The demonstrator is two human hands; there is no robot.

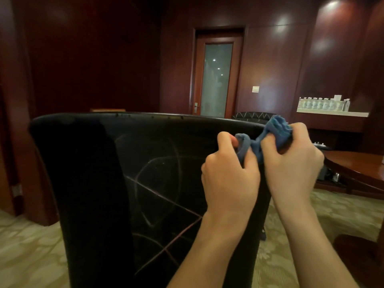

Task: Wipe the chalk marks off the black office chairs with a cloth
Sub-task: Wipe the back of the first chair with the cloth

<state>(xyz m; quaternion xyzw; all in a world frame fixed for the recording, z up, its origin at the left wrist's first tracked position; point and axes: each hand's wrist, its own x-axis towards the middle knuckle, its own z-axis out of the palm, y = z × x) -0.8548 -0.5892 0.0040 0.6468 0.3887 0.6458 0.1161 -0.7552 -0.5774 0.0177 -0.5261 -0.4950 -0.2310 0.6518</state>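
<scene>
The back of a black office chair (pixel 99 183) fills the lower middle of the view. Pale chalk marks (pixel 162 192), curves and crossing straight lines, cover its right half. A blue cloth (pixel 276 129) is bunched up in front of the chair's upper right corner. My left hand (pixel 230 175) grips the cloth's left end with curled fingers. My right hand (pixel 293 163) grips its right end, with a tuft sticking out above the fingers. A second black chair (pixel 251 117) with white zigzag chalk lines shows just behind the first one's top edge.
A dark wooden table (pixel 357 167) stands at the right. A shelf (pixel 332 113) with a row of water bottles runs along the far right wall. A glass-panelled door (pixel 216 80) is straight ahead. Patterned carpet (pixel 31 246) covers the floor.
</scene>
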